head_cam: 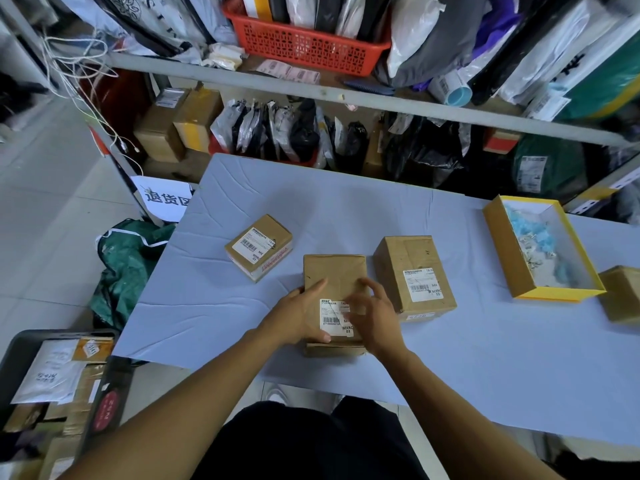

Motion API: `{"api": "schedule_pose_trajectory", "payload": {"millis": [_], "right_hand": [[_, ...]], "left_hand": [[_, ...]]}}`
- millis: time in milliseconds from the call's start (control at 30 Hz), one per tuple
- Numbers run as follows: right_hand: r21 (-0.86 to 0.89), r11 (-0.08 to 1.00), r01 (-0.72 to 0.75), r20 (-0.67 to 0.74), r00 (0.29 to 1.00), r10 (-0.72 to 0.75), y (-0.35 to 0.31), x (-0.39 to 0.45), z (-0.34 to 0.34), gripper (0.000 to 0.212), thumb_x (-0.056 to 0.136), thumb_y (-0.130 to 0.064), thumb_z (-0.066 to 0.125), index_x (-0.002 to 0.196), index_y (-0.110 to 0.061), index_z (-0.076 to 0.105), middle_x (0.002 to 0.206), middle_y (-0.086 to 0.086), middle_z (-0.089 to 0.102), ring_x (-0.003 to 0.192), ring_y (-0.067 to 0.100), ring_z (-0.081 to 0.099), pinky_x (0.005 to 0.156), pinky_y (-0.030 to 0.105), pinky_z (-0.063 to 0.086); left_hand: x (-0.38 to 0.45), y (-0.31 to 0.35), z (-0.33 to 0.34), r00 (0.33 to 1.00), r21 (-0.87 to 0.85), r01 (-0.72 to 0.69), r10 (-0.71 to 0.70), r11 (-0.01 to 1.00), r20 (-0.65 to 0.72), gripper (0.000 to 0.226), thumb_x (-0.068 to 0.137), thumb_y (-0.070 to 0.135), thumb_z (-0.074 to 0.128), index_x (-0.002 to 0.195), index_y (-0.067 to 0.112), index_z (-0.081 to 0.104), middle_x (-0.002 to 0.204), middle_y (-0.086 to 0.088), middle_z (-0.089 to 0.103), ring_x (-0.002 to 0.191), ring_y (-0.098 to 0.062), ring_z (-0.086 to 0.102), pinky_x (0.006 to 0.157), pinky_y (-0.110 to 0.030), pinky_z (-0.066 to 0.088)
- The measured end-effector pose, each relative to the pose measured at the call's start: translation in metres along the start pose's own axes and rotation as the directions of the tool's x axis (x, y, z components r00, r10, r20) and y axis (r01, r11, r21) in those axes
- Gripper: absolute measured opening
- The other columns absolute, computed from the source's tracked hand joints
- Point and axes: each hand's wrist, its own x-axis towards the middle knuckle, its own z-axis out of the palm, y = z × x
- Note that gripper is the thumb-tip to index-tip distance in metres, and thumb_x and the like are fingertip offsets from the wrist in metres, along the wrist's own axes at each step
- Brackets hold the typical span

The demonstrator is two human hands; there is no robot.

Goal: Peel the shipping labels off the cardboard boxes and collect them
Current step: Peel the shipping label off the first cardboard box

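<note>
**Here, both hands work on the middle box**

Here the person stands at the near edge of the table (467, 358), which is covered with a pale blue sheet. The middle cardboard box (334, 271) lies flat close to that edge. The left hand (298, 315) holds the box by its left side: the thumb lies curled on the near left corner and the fingers go over the top face. The right hand (375, 317) is on the right part of the white shipping label (334, 318), with its fingers bent down on it. This hand is blurred, so I cannot tell if the grip already pinches the label edge or only presses on it. The label sits on the near half of the box top and shows a small tear near its upper edge.

To the left, well apart, a smaller box (259, 247) lies turned at an angle, with its own label (251, 245) on top. Just beside the middle box on the right stands a taller box (414, 271), also with a label (422, 285). Further right there is an open yellow-edged box (502, 251) with blue and white scraps inside it. One more cardboard box (621, 294) is cut by the right border. Behind the table, shelves carry a red basket (304, 46) and many parcels.
</note>
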Motion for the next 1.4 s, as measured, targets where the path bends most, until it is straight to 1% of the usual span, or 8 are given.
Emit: {"api": "schedule_pose_trajectory", "payload": {"millis": [200,333,667,800,900,1067,1200,1400], "right_hand": [[-0.022,1.0,-0.016,-0.024,1.0,0.015,0.001,-0.002,0.005,0.013,0.082,-0.02,0.069,0.095,-0.018,0.072,0.148,-0.002,0.037,0.109,0.03,0.057,0.091,0.04,0.05],[0.024,1.0,0.017,-0.068,0.998,-0.015,-0.001,-0.009,0.006,0.038,0.079,-0.012,0.069,0.114,-0.026,0.067,0.149,-0.003,0.041,0.116,0.024,0.056,0.093,0.031,0.047],[0.081,0.996,-0.046,-0.086,0.995,0.053,-0.006,-0.013,0.006,0.023,0.083,-0.013,0.068,0.105,-0.019,0.075,0.15,-0.002,0.042,0.122,0.015,0.056,0.087,0.02,0.041],[0.118,0.99,-0.072,-0.14,0.986,0.088,-0.01,-0.009,0.007,0.015,0.079,-0.01,0.07,0.094,-0.01,0.067,0.14,-0.003,0.05,0.113,0.018,0.059,0.081,0.022,0.041],[0.17,0.984,-0.055,-0.166,0.983,0.084,-0.011,-0.01,0.009,0.019,0.077,-0.011,0.072,0.096,-0.015,0.07,0.136,-0.005,0.051,0.111,0.014,0.058,0.08,0.019,0.037],[0.199,0.974,-0.107,-0.215,0.965,0.15,-0.017,-0.009,0.014,0.005,0.08,-0.013,0.07,0.084,-0.014,0.073,0.134,-0.008,0.053,0.094,0.007,0.058,0.069,0.017,0.038],[0.038,0.99,-0.136,-0.213,0.967,0.141,-0.022,-0.005,0.016,0.009,0.086,-0.015,0.062,0.089,-0.013,0.071,0.138,-0.005,0.047,0.109,0.023,0.051,0.077,0.027,0.039],[-0.226,0.965,-0.135,-0.183,0.978,0.094,-0.026,0.003,0.021,0.021,0.094,-0.014,0.048,0.109,-0.003,0.06,0.141,0.006,0.035,0.112,0.033,0.039,0.087,0.038,0.043]], "left_hand": [[-0.002,-0.001,0.004,1.0,-0.024,-0.004,0.003,1.0,-0.021,0.115,0.067,0.035,0.088,0.153,0.044,0.012,0.151,-0.005,0.038,0.133,-0.025,0.044,0.108,-0.042,0.044],[-0.001,-0.002,0.004,1.0,-0.014,0.004,-0.004,1.0,-0.021,0.115,0.068,0.037,0.087,0.153,0.045,0.01,0.151,-0.004,0.039,0.132,-0.025,0.044,0.106,-0.042,0.046],[-0.001,-0.005,0.005,1.0,0.013,-0.008,0.008,1.0,-0.023,0.113,0.07,0.042,0.085,0.153,0.044,0.008,0.153,-0.005,0.036,0.132,-0.027,0.044,0.104,-0.044,0.048],[-0.001,-0.005,0.004,1.0,0.004,-0.004,0.004,1.0,-0.025,0.114,0.068,0.041,0.086,0.153,0.046,0.01,0.152,-0.004,0.037,0.131,-0.026,0.044,0.105,-0.042,0.047],[-0.001,-0.006,0.005,1.0,0.001,0.001,-0.001,1.0,-0.027,0.114,0.068,0.042,0.086,0.153,0.046,0.01,0.152,-0.004,0.037,0.132,-0.026,0.044,0.105,-0.042,0.047],[-0.002,-0.006,0.006,1.0,0.008,0.0,0.0,1.0,-0.031,0.113,0.07,0.04,0.085,0.152,0.046,0.009,0.153,-0.004,0.035,0.133,-0.027,0.044,0.105,-0.042,0.048],[-0.002,-0.008,0.006,1.0,-0.009,0.003,-0.003,1.0,-0.028,0.114,0.069,0.038,0.086,0.152,0.046,0.009,0.154,-0.004,0.034,0.133,-0.027,0.044,0.105,-0.044,0.048],[0.0,-0.008,0.005,1.0,-0.022,0.0,-0.001,1.0,-0.015,0.114,0.07,0.037,0.086,0.154,0.043,0.009,0.156,-0.005,0.029,0.136,-0.028,0.041,0.107,-0.046,0.046]]}}
